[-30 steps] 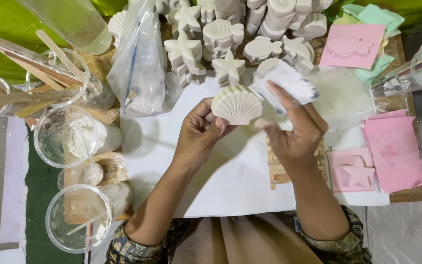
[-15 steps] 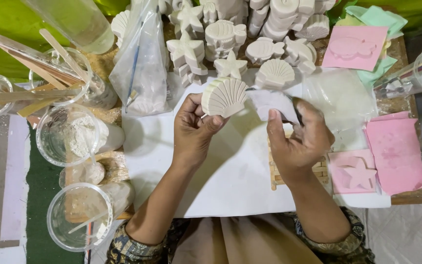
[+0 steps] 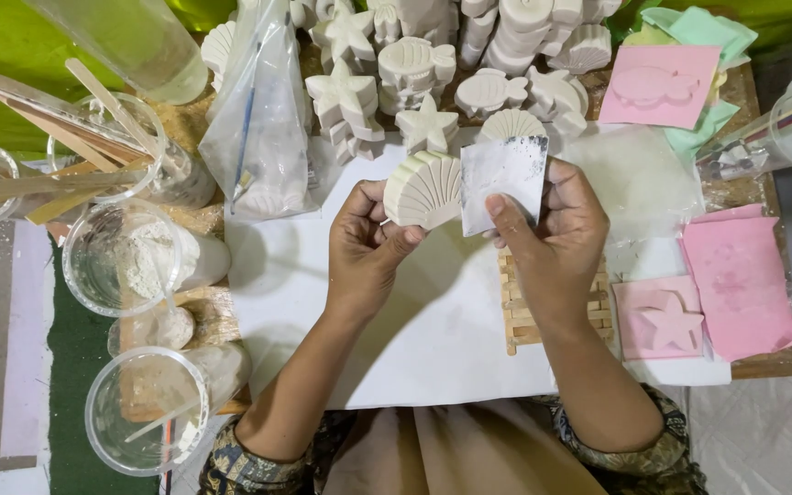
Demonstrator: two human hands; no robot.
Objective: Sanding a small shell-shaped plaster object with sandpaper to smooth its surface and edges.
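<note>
Far left, wooden stir sticks (image 3: 57,137) are laid across clear plastic cups; one cup (image 3: 121,259) is caked with white powder, and a nearer cup (image 3: 144,422) is seen at the near left edge. A clear plastic bag (image 3: 263,128) is propped just right of them, with a blue pen-like item inside.

A white sheet (image 3: 414,348) is spread over the table middle. Above it the left hand (image 3: 368,247) is closed on a white shell-shaped cast (image 3: 423,188), pinched between thumb and curled fingers at its narrow lower end, fan side up, held off the sheet. Just to the right, the right hand (image 3: 552,234) is closed on a small grey-white square of sandpaper-like sheet (image 3: 504,179) (material cannot be told for sure), thumb in front, fingers behind; its left edge is touching or nearly touching the cast.

Farther back, a crowd of white casts (image 3: 433,64) is stacked (stars, fish, shells). Under the right wrist a small raft of wooden sticks (image 3: 520,316) is lying on the sheet. To the right, a pink star mould (image 3: 662,316) and pink sheets (image 3: 744,284) are lying on a wooden board, with a pink fish mould (image 3: 660,84) at far right.
</note>
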